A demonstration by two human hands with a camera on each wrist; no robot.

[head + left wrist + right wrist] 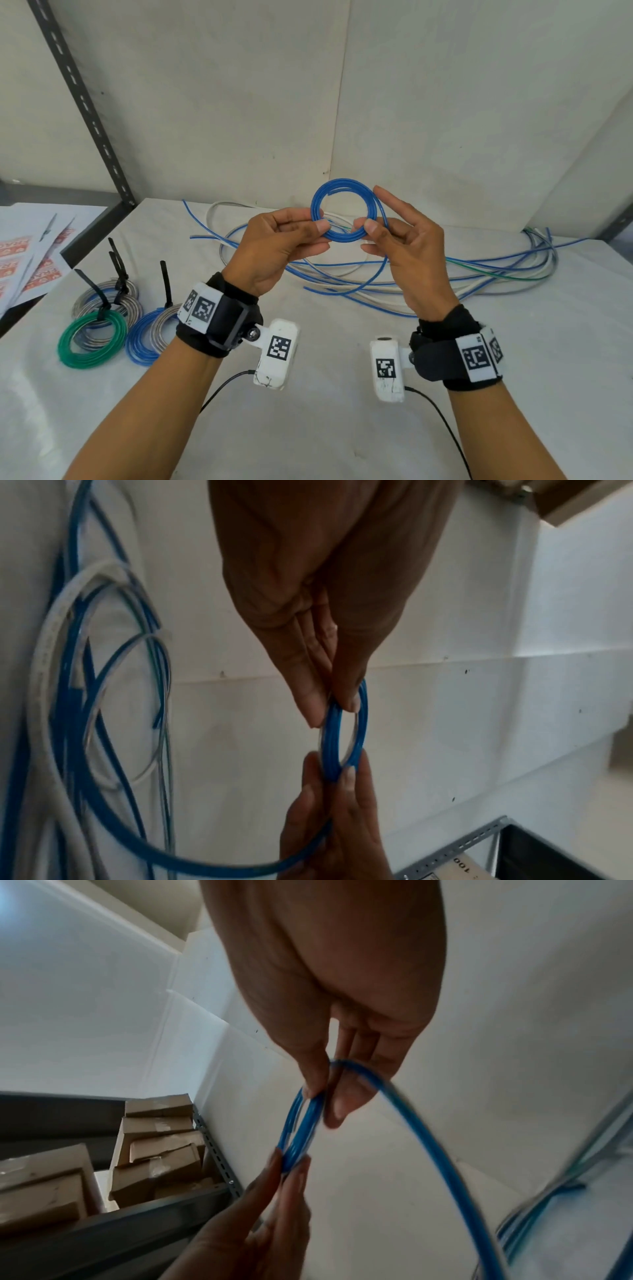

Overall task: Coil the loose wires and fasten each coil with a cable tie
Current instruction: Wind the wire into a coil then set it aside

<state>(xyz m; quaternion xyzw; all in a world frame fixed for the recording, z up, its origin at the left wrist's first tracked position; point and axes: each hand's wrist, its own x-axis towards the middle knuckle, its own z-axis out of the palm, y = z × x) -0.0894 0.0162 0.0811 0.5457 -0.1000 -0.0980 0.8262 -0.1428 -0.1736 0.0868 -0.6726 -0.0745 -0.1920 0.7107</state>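
White sheeting covers the counter [342, 428] in front of me, and plain white panels rise behind it. I hold a blue coil [344, 212] upright above the counter's middle. My left hand [274, 250] pinches the coil's rim at about 8 o'clock between thumb and fingertips. My right hand [407, 253] pinches the rim at about 4 o'clock with thumb and a curled finger, while its index finger points straight up along the coil's right side. From the right-hand pinch a loose blue tail [373, 274] curves down toward the counter.

On the counter behind my hands, from 11 to 2 o'clock, lies a pile of loose wires [479, 277]: blue, white, and one green strand, trailing off to the right edge.

At 9 o'clock sit the finished coils, touching and overlapping one another: a green coil [90, 342], a blue-and-grey coil [150, 335], and grey coils [106, 301] behind them. Black cable ties [168, 284] stick up from them.

At 10 o'clock, past the counter's left edge, lie printed sheets [27, 260] with red-orange blocks, and a dark slotted upright [85, 102] leans across the corner. The right wrist view shows cardboard boxes [157, 1145] stacked on a grey shelf [120, 1229].
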